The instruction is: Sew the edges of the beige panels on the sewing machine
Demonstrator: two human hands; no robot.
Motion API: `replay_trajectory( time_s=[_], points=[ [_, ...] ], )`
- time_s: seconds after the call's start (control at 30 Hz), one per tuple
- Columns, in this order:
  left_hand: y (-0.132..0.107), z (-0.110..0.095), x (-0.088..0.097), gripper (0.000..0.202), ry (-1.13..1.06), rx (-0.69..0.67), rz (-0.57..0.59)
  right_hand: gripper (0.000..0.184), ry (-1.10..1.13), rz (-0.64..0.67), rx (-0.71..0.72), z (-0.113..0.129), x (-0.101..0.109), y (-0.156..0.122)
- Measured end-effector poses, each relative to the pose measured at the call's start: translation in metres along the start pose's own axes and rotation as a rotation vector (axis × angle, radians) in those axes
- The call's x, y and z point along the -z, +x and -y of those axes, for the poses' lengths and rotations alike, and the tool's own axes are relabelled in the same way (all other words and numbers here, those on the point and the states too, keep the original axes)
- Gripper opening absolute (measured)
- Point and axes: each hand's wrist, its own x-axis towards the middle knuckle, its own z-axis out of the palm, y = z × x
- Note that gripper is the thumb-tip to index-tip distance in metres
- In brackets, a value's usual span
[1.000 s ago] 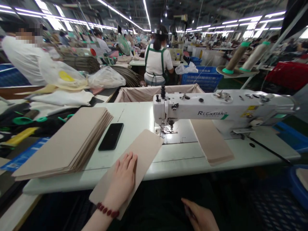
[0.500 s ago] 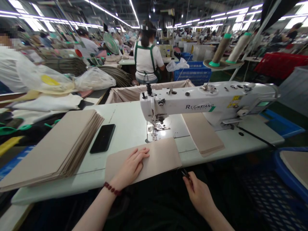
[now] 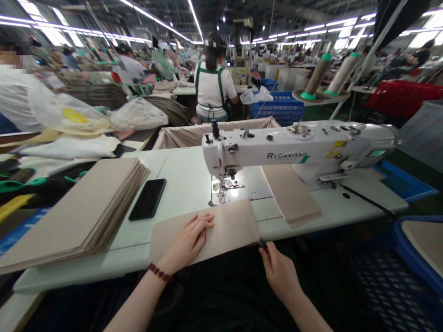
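Observation:
A beige fabric panel [image 3: 232,224] lies at the front edge of the sewing table, its near edge reaching over the side. My left hand [image 3: 189,239] rests flat on it with the fingers stretched out. In my right hand [image 3: 282,272] is a small dark pair of thread snips [image 3: 262,244], closed in my fingers. Their tips meet the panel's near right corner. Just behind the panel stands the white sewing machine [image 3: 252,150], its presser foot [image 3: 230,184] over the lit needle plate.
Left on the table are a thick stack of beige panels [image 3: 79,207] and a black phone [image 3: 147,199]. A smaller panel stack [image 3: 292,193] lies under the machine arm. A blue basket [image 3: 384,276] stands low at the right. A co-worker [image 3: 212,83] sits ahead.
My right hand has moved a little left and up, bringing the snips to the panel's corner. My left hand and the panel are almost unmoved.

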Motion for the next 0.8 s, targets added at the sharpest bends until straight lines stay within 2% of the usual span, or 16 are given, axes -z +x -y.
replay_trajectory(
  time_s=[0.2,0.23,0.37,0.4,0.47,0.57,0.67,0.73,0.8],
  points=[
    [-0.001,0.001,0.005,0.033,0.021,0.055,0.011,0.029,0.041,-0.048,-0.037,-0.005,0.004,-0.002],
    [-0.001,0.003,0.007,0.038,0.058,0.089,0.000,0.030,0.056,-0.064,-0.049,-0.006,0.006,-0.002],
    [-0.001,0.013,0.012,0.078,0.149,0.216,-0.046,0.029,0.095,-0.084,-0.083,-0.009,0.017,0.005],
    [-0.002,0.013,0.013,0.081,0.136,0.241,-0.052,0.030,0.095,-0.079,-0.079,-0.008,0.020,0.009],
    [-0.004,0.010,0.017,0.067,0.089,0.282,-0.060,0.037,0.077,-0.053,-0.052,-0.005,0.022,0.016],
    [-0.016,-0.001,0.029,0.026,-0.019,0.327,-0.039,0.044,0.043,0.026,0.027,-0.004,0.019,0.022],
    [-0.039,-0.003,0.057,0.026,-0.143,0.399,-0.019,0.038,0.087,0.115,0.174,-0.015,0.020,0.021],
    [-0.056,0.010,0.092,0.028,-0.123,0.466,-0.126,0.032,0.093,0.108,0.227,-0.029,0.029,0.021],
    [-0.071,0.037,0.138,0.033,0.026,0.557,-0.305,0.032,0.022,-0.010,0.183,-0.042,0.046,0.025]
  ],
)
